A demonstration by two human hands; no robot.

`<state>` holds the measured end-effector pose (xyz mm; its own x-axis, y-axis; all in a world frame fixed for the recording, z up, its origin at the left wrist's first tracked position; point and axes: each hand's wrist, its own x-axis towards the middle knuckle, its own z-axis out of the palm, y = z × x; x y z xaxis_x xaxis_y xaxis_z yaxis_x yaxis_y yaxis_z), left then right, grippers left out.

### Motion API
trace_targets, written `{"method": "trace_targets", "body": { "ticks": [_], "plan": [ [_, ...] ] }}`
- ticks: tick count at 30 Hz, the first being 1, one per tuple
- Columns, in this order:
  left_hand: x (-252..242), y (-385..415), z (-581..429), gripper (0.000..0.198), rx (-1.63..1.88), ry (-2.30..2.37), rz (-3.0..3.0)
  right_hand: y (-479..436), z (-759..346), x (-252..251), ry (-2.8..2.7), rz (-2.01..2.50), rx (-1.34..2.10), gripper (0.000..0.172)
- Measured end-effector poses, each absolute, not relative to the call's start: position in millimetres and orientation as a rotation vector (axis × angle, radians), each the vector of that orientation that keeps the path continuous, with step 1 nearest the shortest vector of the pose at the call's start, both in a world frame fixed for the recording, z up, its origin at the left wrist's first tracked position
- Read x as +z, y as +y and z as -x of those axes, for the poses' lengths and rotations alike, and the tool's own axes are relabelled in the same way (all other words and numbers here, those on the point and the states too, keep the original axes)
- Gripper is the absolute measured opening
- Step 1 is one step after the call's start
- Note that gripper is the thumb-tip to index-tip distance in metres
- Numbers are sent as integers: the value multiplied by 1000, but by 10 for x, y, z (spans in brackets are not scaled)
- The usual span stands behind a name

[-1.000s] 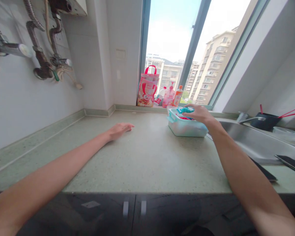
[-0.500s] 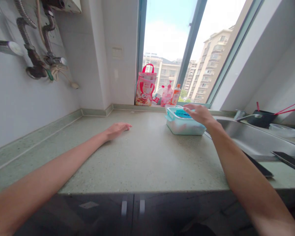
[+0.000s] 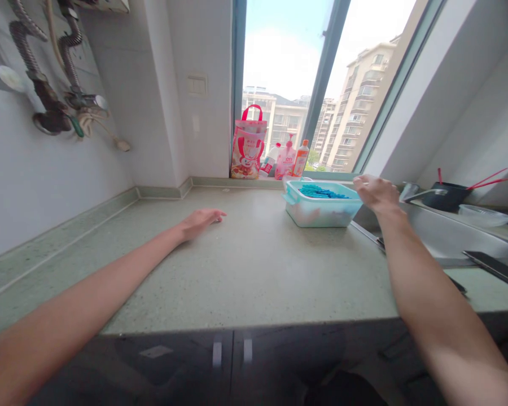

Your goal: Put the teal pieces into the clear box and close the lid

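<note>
Daylight from window (image 3: pixel 320 84), sky (image 3: pixel 281 62) overexposed; left hand (image 3: pixel 200 223) casting faint shadow; cabinets (image 3: pixel 182 372) below counter's (image 3: pixel 271 265) near edge dim; margins stretched

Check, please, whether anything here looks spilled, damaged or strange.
No spill shows around the turquoise box. The pipe fitting on the left wall looks odd: brown, perhaps rusted, below a grey ribbed hose.

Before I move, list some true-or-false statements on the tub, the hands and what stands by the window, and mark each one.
1. The tub stands on the counter. True.
2. The left hand is touching the tub. False: the left hand is apart, to its left.
3. Only red shows in the tub's open top. False: blue pieces show there.
4. The bag stands left of the bottles. True.
</note>
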<state>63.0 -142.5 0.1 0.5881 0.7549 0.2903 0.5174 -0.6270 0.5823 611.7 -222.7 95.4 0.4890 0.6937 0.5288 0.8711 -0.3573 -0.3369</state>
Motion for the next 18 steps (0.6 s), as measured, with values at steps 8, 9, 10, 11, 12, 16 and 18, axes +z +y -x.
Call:
{"method": "trace_targets", "body": {
  "ticks": [8, 9, 10, 11, 12, 16, 18],
  "plan": [
    [-6, -1425, -631, 80, 756, 1003, -2378, -2078, -6409, 696, -1214, 2011, -170, 64],
    [-3, -1430, -631, 80, 752, 1005, -2378, -2051, -6417, 691, -1214, 1974, -144, 63],
    [-2, -1434, -632, 79, 750, 1008, -2376, -2029, -6415, 689, -1213, 1952, -124, 63],
    [-2, -1436, -632, 79, 747, 1010, -2372, -2011, -6402, 690, -1214, 1946, -113, 62],
    [-4, -1437, -633, 80, 749, 1011, -2365, -1998, -6379, 693, -1218, 1945, -105, 61],
    [-24, -1421, -628, 81, 758, 1003, -2332, -1974, -6198, 711, -1285, 1895, -65, 59],
    [-34, -1409, -620, 80, 753, 998, -2323, -1967, -6084, 721, -1326, 1869, -48, 60]
  ]
}}
